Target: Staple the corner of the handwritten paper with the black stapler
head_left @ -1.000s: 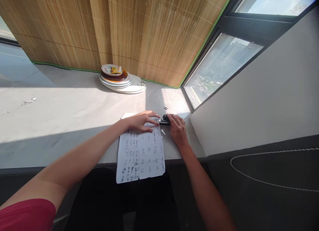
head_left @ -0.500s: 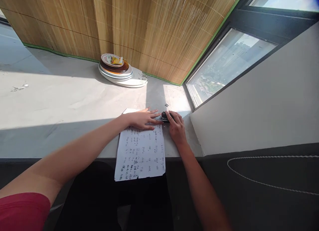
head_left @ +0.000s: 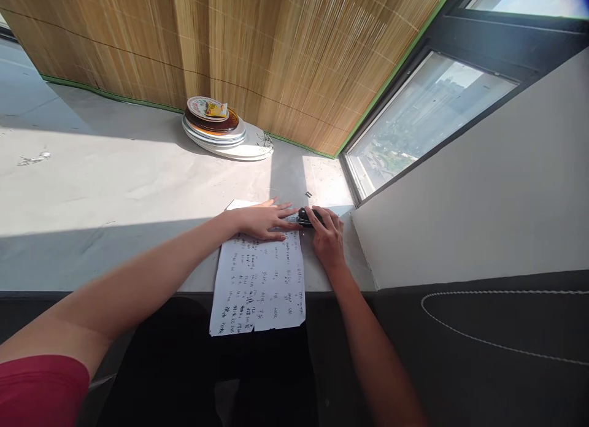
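Observation:
Sheets of paper [head_left: 262, 292] covered in handwriting lie on the ledge, their near end hanging past its front edge. Flat on their upper part rests my left hand [head_left: 267, 222], fingers spread and pointing right. My right hand [head_left: 327, 230] is wrapped round a small black stapler [head_left: 306, 217], whose front end sits at the paper's right edge, close to the left fingertips. Part of the stapler is hidden under the right fingers. Two small dark strips, perhaps staples [head_left: 308, 194], lie just beyond the stapler.
A stack of plates [head_left: 214, 132] with a yellow packet [head_left: 216, 110] on top stands at the back, against a bamboo blind [head_left: 239, 53]. A window [head_left: 414, 120] and white wall [head_left: 483, 188] bound the right side. White scraps [head_left: 34, 159] lie far left on the grey ledge [head_left: 115, 175].
My right hand has shifted very slightly on the stapler. My left hand and the paper stay in place; the view has moved a little.

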`<state>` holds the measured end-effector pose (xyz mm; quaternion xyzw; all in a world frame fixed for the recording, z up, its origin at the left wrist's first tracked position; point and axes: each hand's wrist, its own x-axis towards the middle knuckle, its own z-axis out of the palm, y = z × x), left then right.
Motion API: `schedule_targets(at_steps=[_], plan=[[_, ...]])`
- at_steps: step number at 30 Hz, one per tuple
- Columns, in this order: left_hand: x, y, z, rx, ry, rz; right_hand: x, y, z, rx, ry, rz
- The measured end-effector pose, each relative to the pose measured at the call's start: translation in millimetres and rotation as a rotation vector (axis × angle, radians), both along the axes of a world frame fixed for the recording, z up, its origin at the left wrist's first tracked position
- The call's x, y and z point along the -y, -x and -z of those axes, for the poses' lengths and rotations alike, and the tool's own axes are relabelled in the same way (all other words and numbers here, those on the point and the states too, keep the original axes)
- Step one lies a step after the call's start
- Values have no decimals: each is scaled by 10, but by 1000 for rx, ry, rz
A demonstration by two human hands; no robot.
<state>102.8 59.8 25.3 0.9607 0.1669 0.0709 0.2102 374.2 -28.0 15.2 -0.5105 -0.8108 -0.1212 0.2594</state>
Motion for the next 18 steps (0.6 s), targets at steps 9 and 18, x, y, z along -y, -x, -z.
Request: schedule_targets(at_steps=[9,18], plan=[[-17,-5,49,101,65,-8,13,24,-17,13,39,21],[3,-11,17,83,69,-13,15,35,-12,29,22,24]])
